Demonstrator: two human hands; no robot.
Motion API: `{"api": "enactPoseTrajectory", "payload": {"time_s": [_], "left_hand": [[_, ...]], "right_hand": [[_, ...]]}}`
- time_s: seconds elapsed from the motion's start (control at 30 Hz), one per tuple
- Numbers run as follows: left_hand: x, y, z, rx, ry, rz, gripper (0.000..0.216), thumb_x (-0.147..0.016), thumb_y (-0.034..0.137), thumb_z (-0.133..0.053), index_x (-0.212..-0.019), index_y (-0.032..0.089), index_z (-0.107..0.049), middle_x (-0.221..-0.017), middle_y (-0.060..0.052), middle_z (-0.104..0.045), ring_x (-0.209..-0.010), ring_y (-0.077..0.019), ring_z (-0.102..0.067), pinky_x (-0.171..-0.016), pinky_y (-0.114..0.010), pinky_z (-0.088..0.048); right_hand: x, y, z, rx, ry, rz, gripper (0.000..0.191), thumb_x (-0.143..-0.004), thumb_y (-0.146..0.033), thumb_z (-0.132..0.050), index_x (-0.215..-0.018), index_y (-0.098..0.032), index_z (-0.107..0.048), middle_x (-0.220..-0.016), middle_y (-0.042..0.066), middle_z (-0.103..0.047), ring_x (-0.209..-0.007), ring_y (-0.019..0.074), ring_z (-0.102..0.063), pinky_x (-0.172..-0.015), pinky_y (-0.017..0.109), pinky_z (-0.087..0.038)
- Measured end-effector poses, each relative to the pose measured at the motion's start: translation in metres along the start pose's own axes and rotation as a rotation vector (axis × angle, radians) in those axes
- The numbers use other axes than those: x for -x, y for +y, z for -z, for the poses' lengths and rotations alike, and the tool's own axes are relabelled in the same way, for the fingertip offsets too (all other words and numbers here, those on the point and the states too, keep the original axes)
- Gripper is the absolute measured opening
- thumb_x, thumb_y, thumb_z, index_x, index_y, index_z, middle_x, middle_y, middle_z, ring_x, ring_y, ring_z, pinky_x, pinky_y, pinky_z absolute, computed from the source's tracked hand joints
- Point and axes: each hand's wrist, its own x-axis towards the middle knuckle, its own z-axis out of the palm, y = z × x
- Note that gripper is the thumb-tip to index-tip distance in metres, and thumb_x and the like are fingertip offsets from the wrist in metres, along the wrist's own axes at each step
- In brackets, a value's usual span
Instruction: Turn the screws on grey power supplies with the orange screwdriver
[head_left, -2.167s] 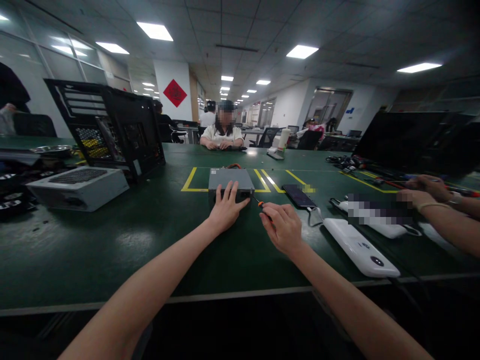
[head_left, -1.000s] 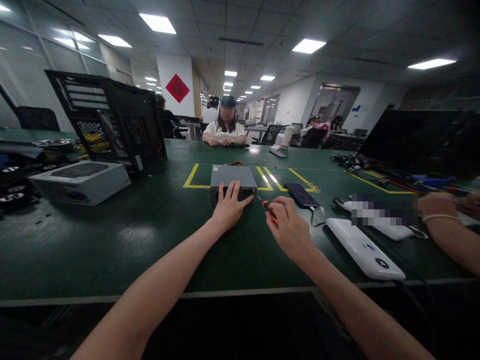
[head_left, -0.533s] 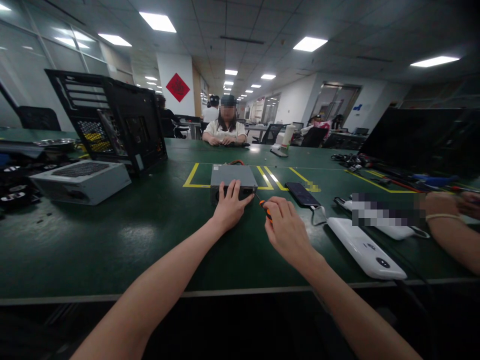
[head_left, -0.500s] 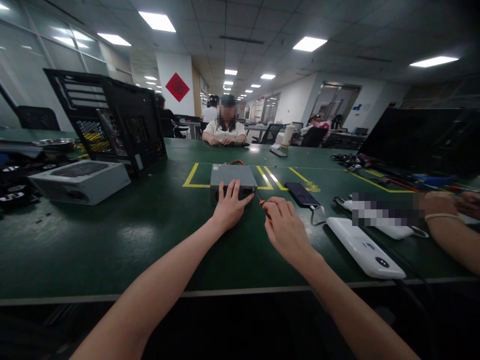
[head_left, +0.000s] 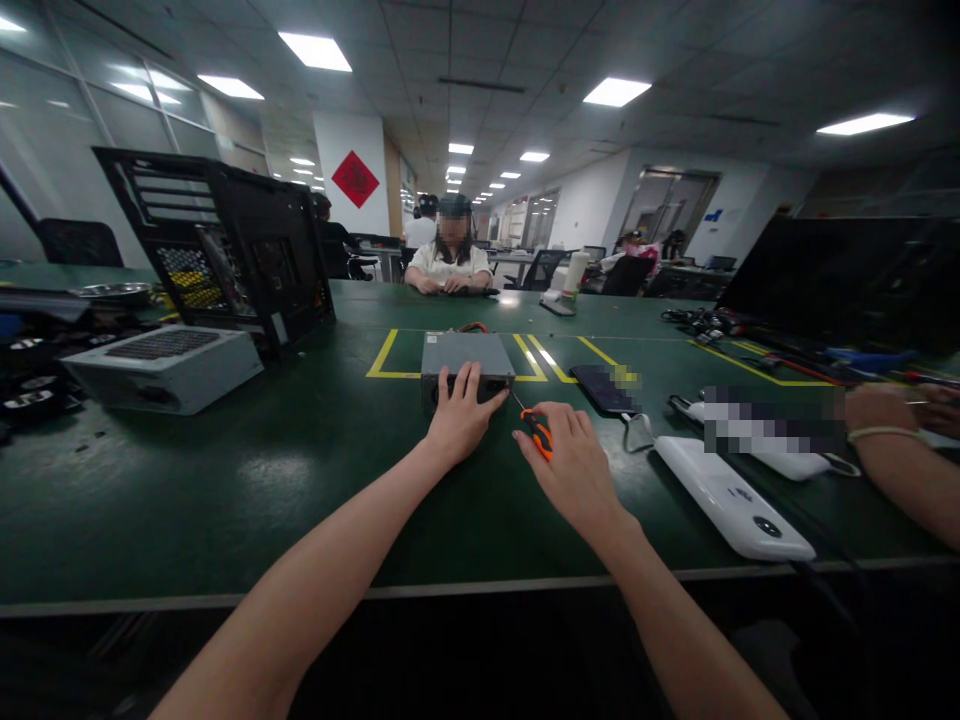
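Observation:
A grey metal computer power supply (head_left: 466,350) lies on the green bench in front of me, with wires showing behind it. My left hand (head_left: 459,418) holds it from the near side, its fingers spread over the front face and top edge and the thumb reaching to the right corner. An orange-and-black screwdriver (head_left: 538,436) points up and left, its tip at that near right corner. Around its handle is my right hand (head_left: 571,455), the thumb on the left and the fingers on the right, in a loose grip. The tip's exact contact is too small to make out.
A black computer case (head_left: 232,250) and a second power supply (head_left: 169,370) stand at left. To the right lie a dark phone (head_left: 604,390) with a cable and a white device (head_left: 731,500). Another person's hand (head_left: 881,415) works at far right; someone sits opposite.
My right hand has loosened and shifted slightly on the screwdriver, its thumb now apart, so more of the handle shows. The left hand and power supply stay in place.

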Motion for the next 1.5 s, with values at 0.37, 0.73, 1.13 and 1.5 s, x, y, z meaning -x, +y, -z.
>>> {"api": "enactPoseTrajectory", "payload": {"time_s": [0.37,0.73,1.13,1.5], "left_hand": [[0.0,0.001,0.0,-0.02,0.018,0.0,0.046,-0.084,0.024,-0.053,-0.128,0.035,-0.048,-0.141,-0.015,-0.032,-0.133,-0.0331,-0.026,-0.105,-0.06,-0.015],[0.0,0.002,0.0,-0.007,0.024,-0.006,0.046,-0.084,0.025,-0.053,-0.129,0.034,-0.048,-0.141,-0.014,-0.033,-0.133,-0.0329,-0.025,-0.105,-0.061,-0.014],[0.0,0.001,-0.002,-0.011,0.024,-0.004,0.047,-0.083,0.024,-0.052,-0.129,0.035,-0.047,-0.142,-0.014,-0.032,-0.133,-0.0331,-0.025,-0.105,-0.06,-0.013],[0.0,0.002,0.002,-0.002,0.011,0.004,0.044,-0.085,0.026,-0.05,-0.128,0.034,-0.048,-0.142,-0.014,-0.032,-0.133,-0.0326,-0.024,-0.106,-0.06,-0.013]], "right_hand": [[-0.009,0.003,0.008,0.033,-0.083,0.128,0.017,-0.083,-0.013,-0.047,-0.097,-0.021,-0.053,-0.099,0.003,-0.061,-0.089,0.0216,-0.053,-0.078,0.035,-0.045],[-0.008,0.004,0.008,0.029,0.003,0.143,0.014,-0.084,-0.014,-0.044,-0.095,-0.019,-0.052,-0.094,0.006,-0.062,-0.09,0.0213,-0.055,-0.077,0.034,-0.046],[-0.002,0.002,0.0,0.092,0.009,0.167,0.024,-0.086,-0.012,-0.038,-0.106,-0.018,-0.051,-0.1,0.009,-0.06,-0.088,0.0222,-0.056,-0.078,0.037,-0.047],[0.006,-0.004,-0.006,0.136,-0.056,0.156,0.029,-0.087,-0.01,-0.036,-0.114,-0.016,-0.042,-0.109,0.012,-0.054,-0.093,0.0221,-0.058,-0.07,0.033,-0.052]]}}
